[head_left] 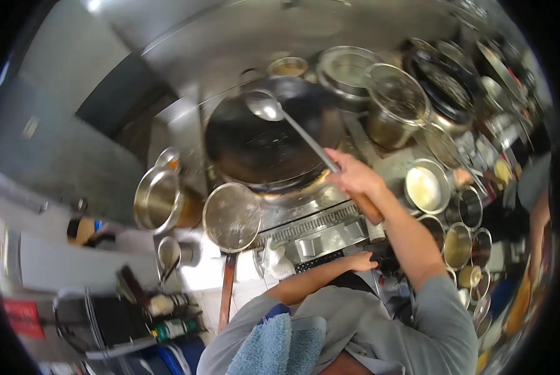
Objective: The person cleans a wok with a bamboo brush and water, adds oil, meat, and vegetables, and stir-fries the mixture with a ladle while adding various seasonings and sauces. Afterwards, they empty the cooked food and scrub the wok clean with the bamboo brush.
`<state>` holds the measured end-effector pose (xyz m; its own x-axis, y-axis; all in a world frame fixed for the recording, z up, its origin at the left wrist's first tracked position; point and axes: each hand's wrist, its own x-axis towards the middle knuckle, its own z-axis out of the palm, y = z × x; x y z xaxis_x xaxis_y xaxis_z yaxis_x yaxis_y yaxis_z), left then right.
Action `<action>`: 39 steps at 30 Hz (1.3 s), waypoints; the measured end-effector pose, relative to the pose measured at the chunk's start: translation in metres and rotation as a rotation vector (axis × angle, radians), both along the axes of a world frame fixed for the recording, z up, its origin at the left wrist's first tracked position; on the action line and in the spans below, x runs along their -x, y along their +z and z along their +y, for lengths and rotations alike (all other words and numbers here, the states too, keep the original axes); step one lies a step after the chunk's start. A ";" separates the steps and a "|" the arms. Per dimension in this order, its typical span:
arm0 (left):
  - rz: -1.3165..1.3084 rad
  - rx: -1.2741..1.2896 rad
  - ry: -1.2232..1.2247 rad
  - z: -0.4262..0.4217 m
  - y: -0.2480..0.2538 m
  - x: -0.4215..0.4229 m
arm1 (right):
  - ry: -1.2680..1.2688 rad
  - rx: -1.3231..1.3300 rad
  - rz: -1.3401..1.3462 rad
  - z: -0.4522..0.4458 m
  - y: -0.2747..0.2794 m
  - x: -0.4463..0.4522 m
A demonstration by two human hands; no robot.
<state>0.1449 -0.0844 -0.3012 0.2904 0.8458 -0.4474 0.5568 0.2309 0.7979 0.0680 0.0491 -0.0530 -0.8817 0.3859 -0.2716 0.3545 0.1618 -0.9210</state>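
Our right hand clamps its fingers around 1 wooden-handled silver metal ladle over the round black wok; whether our left hand grips, we cannot tell.

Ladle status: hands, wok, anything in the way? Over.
Right hand gripping ladle, its bowl over the wok. Left hand low by stove front, grip unclear. Strainer close to wok's near-left rim; nothing visible blocking ladle.

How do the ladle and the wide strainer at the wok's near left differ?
The ladle has a small bowl; the strainer has a much wider one. The ladle's bowl looks solid and shiny, the strainer's see-through. The right hand grips the ladle over the wok; no hand holds the strainer. Both have brown handles.
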 end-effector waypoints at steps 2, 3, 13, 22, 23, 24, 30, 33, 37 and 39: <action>0.030 -0.288 0.065 0.003 -0.031 -0.020 | -0.087 0.197 0.130 -0.018 0.001 -0.019; 0.020 -0.295 0.022 0.003 -0.040 -0.025 | -0.118 0.347 0.239 -0.028 0.000 -0.030; 0.209 -0.100 -0.706 0.015 -0.124 0.054 | -0.236 1.035 0.852 -0.186 -0.023 -0.223; 0.320 -0.219 -1.698 0.003 -0.161 -0.206 | -1.214 0.649 1.219 -0.516 0.015 -0.364; -0.163 -0.831 -1.772 -0.034 -0.174 -0.252 | -1.316 0.594 1.263 -0.548 0.016 -0.371; 0.064 -0.203 -1.626 -0.079 -0.149 -0.298 | -1.411 0.540 1.307 -0.580 0.017 -0.377; -0.578 0.287 -1.377 -0.385 0.117 -0.518 | -1.956 0.310 1.485 -0.716 0.041 -0.407; -0.478 0.139 -1.196 -0.466 0.151 -0.598 | -1.995 0.148 1.582 -0.742 0.042 -0.415; -0.253 -0.647 -1.266 -0.490 0.111 -0.664 | -2.104 0.040 1.715 -0.756 0.045 -0.414; -0.296 -0.800 -1.154 -0.489 0.115 -0.667 | -2.062 0.037 1.744 -0.763 0.045 -0.417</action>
<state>0.8119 -0.5730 -0.1860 0.9720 0.0688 0.2246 -0.0859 -0.7859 0.6124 0.4845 -0.7140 -0.0078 0.8359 0.5131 -0.1951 -0.5428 0.7198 -0.4327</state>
